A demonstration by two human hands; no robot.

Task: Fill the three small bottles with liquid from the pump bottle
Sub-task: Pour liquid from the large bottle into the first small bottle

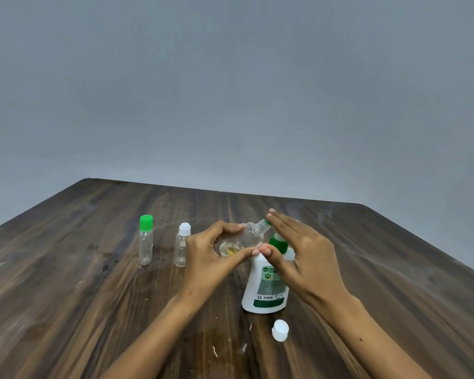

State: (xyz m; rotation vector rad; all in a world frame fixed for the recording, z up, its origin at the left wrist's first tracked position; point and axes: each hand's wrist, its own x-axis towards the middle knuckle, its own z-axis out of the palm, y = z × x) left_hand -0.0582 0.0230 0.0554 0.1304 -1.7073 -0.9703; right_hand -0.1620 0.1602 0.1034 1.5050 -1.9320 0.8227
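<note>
The left hand (205, 258) pinches the uncapped small bottle (244, 239) round its belly between thumb and curled fingers, tipped so its threaded neck meets the spout just right of the grip. The right hand (298, 253) lies flat-fingered on the head of the pump bottle (266, 288). Thin clear plastic — light, probably squashy and slick once wet — so hold mid-body, gently.

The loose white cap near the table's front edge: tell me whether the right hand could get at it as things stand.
Probably yes. The loose white cap lies alone on the table, just in front of the pump bottle, with nothing over it. But the right hand rests on the pump, so it would have to leave it first.
</note>
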